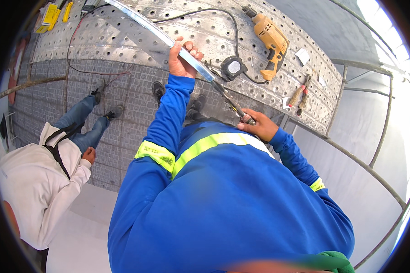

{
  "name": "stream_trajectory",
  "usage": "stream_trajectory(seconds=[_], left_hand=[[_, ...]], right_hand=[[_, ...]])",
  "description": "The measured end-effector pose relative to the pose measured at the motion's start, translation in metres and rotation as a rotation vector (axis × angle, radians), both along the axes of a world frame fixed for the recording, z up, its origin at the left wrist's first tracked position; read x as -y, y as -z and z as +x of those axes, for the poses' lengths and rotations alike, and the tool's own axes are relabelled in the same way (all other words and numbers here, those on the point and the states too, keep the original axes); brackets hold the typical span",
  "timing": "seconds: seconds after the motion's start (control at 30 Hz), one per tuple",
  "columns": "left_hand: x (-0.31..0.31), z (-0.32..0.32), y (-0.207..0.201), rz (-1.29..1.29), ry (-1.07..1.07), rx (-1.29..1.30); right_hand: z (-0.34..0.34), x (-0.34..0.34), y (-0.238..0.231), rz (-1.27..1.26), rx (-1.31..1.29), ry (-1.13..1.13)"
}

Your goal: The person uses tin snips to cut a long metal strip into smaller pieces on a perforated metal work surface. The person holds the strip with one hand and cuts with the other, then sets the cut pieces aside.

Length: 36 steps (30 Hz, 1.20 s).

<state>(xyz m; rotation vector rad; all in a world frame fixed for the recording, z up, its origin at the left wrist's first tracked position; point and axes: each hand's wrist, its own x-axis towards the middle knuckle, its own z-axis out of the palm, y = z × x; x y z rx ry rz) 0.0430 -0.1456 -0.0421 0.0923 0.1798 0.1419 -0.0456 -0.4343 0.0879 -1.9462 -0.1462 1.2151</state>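
A metal strip [146,26] is slanting over the perforated platform [123,32], the left hand [183,60] gripping it, the right hand [258,124] clasping a dark tool [229,98] at its near end, work seemingly underway but unfinished, a drill [269,38] lying aside.

One left hand [182,63], one right hand [262,125], one silver metal strip [148,24].
Also includes one perforated surface [205,37], one power drill [269,38], one tape measure [233,67], one slim hand tool [230,98], one pair of red-handled pliers [296,96], three white scraps [302,56], one co-worker [36,170] with one visible co-worker's hand [89,155], and four shoes [115,112]; yellow items [47,17] too crowded to count.
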Motion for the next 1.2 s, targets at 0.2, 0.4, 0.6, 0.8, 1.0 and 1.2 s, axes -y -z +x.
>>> stream_trajectory(seconds=[0.2, 0.4, 0.6, 0.8, 1.0, 1.2], left_hand=[[-0.001, 0.000, 0.001, 0.004, 0.011, 0.021], [-0.002, -0.001, 0.000, -0.011, 0.015, 0.016], [-0.002, -0.001, -0.001, 0.015, 0.014, 0.026], [-0.003, -0.002, 0.001, 0.008, 0.021, 0.039], [-0.004, -0.002, 0.002, 0.000, 0.029, 0.068], [-0.005, -0.003, 0.002, 0.003, 0.027, 0.064]], right_hand=[[-0.007, 0.003, 0.012, 0.025, 0.030, 0.044], [-0.006, 0.004, 0.020, 0.098, 0.056, 0.036], [-0.005, 0.004, 0.020, 0.099, 0.055, 0.039], [-0.003, 0.001, 0.015, 0.135, 0.134, 0.018], [0.001, 0.000, 0.015, 0.137, 0.030, 0.013], [0.003, 0.001, 0.018, 0.121, 0.008, -0.006]])
